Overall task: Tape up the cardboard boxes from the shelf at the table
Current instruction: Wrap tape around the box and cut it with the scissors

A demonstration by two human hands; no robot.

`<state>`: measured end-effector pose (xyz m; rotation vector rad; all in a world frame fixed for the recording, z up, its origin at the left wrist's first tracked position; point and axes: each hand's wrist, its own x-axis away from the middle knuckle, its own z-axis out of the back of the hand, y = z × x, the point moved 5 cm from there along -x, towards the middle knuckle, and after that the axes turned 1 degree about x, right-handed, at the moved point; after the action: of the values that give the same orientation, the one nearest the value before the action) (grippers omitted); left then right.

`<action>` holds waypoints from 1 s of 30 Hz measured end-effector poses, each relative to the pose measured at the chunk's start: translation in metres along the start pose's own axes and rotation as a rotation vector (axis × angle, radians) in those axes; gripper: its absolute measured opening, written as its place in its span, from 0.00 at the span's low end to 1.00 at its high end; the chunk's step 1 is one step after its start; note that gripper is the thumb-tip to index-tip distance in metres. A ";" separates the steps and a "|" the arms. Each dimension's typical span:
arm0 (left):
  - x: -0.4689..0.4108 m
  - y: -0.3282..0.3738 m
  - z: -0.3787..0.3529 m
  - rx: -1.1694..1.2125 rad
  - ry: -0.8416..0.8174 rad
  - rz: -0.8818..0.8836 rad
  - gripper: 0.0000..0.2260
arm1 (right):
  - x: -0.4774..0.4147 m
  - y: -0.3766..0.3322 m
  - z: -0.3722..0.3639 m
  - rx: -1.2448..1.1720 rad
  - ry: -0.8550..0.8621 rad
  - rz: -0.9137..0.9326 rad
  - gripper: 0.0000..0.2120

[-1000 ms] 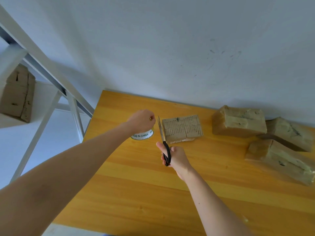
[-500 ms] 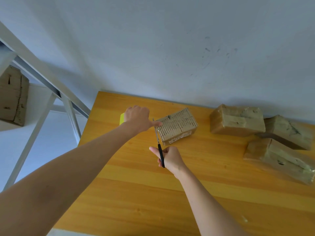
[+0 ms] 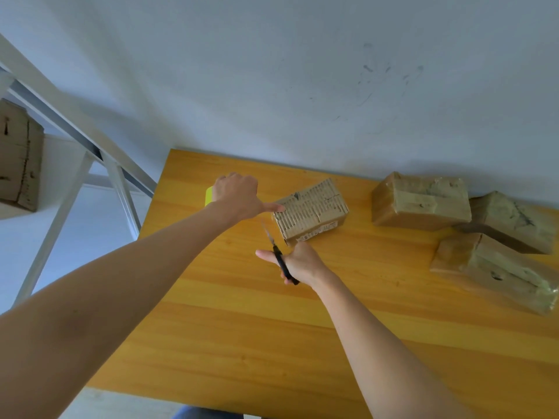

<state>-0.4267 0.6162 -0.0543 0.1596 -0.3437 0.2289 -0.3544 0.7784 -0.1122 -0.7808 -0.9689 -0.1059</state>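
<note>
Box being worked on (image 3: pixel 311 213) sits near the far edge of the table (image 3: pixel 272 343), roughly mid-width, turned a bit askew. Top face is bare ribbed corrugate w/ a seam across it, and the near side has a torn white label. Left hand (image 3: pixel 239 196) is at its left end, thumb stuck out and touching the box's corner, fingers curled over a yellow-green thing (image 3: pixel 208 196) that's mostly hidden, so can't tell what it is. Right hand (image 3: pixel 298 261) grips black-handled scissors (image 3: pixel 281 261) just on the near side of the box, blades pointing at its left near corner.

3 taped boxes (image 3: pixel 420 201) (image 3: pixel 514 222) (image 3: pixel 496 270) bunch up at the far right corner, all shiny w/ wrinkled tape. Table is orange-yellow wood, pushed against a pale wall (image 3: pixel 302 71) w/ scuff marks. White metal shelf (image 3: pixel 90 140) stands left of the table w/ 1 more cardboard box (image 3: pixel 18 155) on it.
</note>
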 end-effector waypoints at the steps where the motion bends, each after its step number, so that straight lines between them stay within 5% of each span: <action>1: 0.001 0.003 0.000 -0.004 -0.003 -0.005 0.35 | 0.002 0.004 -0.004 0.015 -0.014 -0.036 0.29; 5: 0.000 0.015 -0.001 -0.052 0.016 -0.063 0.34 | 0.001 0.023 -0.016 0.071 0.108 -0.017 0.27; 10: 0.003 0.011 0.001 -0.053 0.019 -0.046 0.35 | 0.001 0.031 -0.013 0.524 0.378 0.090 0.33; 14: 0.011 0.007 0.004 0.038 0.075 -0.027 0.32 | 0.005 0.032 -0.019 0.629 0.405 0.152 0.27; 21: 0.021 -0.019 0.002 0.304 0.107 0.012 0.09 | 0.016 0.027 -0.027 0.814 0.458 0.274 0.14; 26: 0.031 -0.031 0.000 0.454 0.042 0.023 0.11 | 0.013 0.028 -0.037 0.908 0.489 0.262 0.09; 30: 0.038 -0.040 -0.003 0.500 0.030 0.019 0.11 | 0.014 0.026 -0.042 0.912 0.499 0.316 0.26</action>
<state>-0.3806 0.5853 -0.0481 0.6454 -0.2529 0.3333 -0.3060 0.7737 -0.1290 -0.0347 -0.3280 0.3832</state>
